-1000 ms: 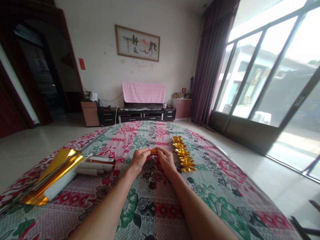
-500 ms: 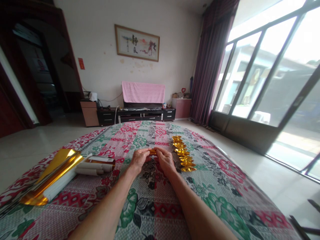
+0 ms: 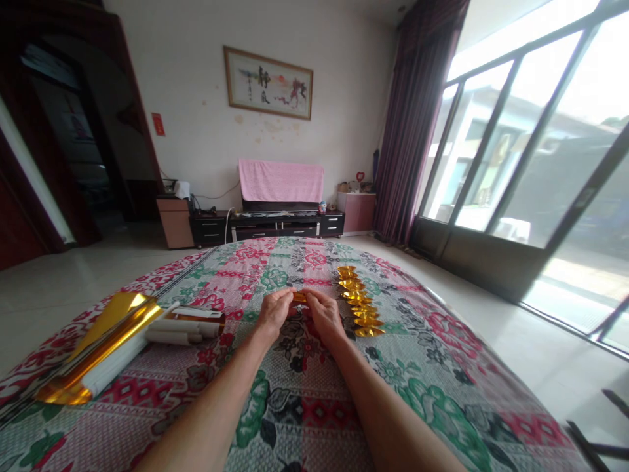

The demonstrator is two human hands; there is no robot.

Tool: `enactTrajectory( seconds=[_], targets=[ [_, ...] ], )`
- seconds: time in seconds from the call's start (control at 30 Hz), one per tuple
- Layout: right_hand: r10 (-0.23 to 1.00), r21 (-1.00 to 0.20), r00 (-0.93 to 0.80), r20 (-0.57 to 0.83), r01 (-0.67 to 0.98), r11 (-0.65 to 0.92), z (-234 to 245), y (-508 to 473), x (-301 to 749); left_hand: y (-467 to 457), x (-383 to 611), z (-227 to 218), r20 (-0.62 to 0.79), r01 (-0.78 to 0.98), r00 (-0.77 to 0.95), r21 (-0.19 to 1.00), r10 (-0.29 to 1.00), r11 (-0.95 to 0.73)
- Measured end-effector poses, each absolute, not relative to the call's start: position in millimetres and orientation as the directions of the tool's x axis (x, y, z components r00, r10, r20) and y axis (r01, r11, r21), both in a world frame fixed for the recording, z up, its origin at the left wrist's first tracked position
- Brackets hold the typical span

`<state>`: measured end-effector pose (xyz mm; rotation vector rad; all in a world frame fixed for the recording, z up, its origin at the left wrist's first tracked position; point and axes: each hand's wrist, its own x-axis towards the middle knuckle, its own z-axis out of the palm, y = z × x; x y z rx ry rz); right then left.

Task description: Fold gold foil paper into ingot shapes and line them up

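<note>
Between my two hands, above the middle of the table, is a small piece of folded gold foil paper (image 3: pixel 299 297). My left hand (image 3: pixel 276 311) pinches its left end, and my right hand (image 3: pixel 322 311) pinches its right end. Fingers cover most of the piece, so its full shape is hidden. Just right of my right hand runs a row of several folded gold paper ingots (image 3: pixel 361 301) with pointed ends. Off to the left lie curled gold foil sheets (image 3: pixel 113 341), apart from my hands, with pale paper rolls (image 3: pixel 184 330) beside them.
A flowered cloth (image 3: pixel 275 400) covers the round table. Beyond it stand a low black cabinet (image 3: pixel 211 231) and a pink towel (image 3: pixel 281 180) draped over something. Glass doors (image 3: pixel 511 144) and a purple curtain (image 3: pixel 417 111) are on the right. Dark legs of some furniture (image 3: pixel 590 446) show at lower right.
Both hands keep their pinch on the gold paper, with only slight finger movement. The whole view has shifted very slightly; the row of ingots looks the same.
</note>
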<state>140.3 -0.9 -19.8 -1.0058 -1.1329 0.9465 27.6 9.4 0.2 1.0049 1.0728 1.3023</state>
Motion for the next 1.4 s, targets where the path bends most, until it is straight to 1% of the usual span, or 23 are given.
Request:
enactTrajectory(
  seconds=[0.1, 0.27, 0.4, 0.47, 0.63, 0.8, 0.97, 1.4],
  targets=[
    [0.951, -0.956, 0.175, 0.253, -0.104, 0.274, -20.1, -0.5, 140.3, 11.1, 27.8, -2.5, -0.007, -0.192, -0.022, 0.981, 1.000, 0.003],
    [0.951, -0.958, 0.164, 0.262, -0.072, 0.277, -21.5, 1.1, 140.7, 12.2, 27.2, -3.3, -0.006, -0.170, -0.046, 0.985, 0.999, -0.002],
    [0.954, -0.950, 0.184, 0.237, -0.163, 0.267, -21.7, 1.5, 140.8, 11.1, 28.6, -1.6, 0.018, -0.140, -0.022, 0.990, 1.000, -0.021],
    [0.953, -0.949, 0.200, 0.226, -0.177, 0.262, -21.7, 1.5, 140.6, 11.2, 29.3, -1.8, 0.021, -0.131, -0.023, 0.991, 1.000, -0.024],
    [0.954, -0.957, 0.157, 0.256, -0.101, 0.274, -21.7, 1.8, 140.2, 14.3, 29.3, -5.9, 0.049, -0.097, -0.075, 0.994, 0.996, -0.056],
    [0.951, -0.956, 0.152, 0.270, -0.075, 0.283, -23.8, 4.4, 141.0, 16.1, 30.1, -8.9, 0.092, -0.017, -0.115, 0.995, 0.989, -0.094],
    [0.944, -0.958, 0.182, 0.275, -0.032, 0.285, -25.6, 7.3, 141.4, 14.2, 31.3, -7.2, 0.079, -0.038, -0.118, 0.996, 0.990, -0.084],
    [0.961, -0.954, 0.170, 0.220, -0.167, 0.248, -18.9, 1.0, 138.9, 11.1, 34.6, -1.3, -0.001, -0.126, -0.122, 0.992, 0.992, -0.015]
  ],
)
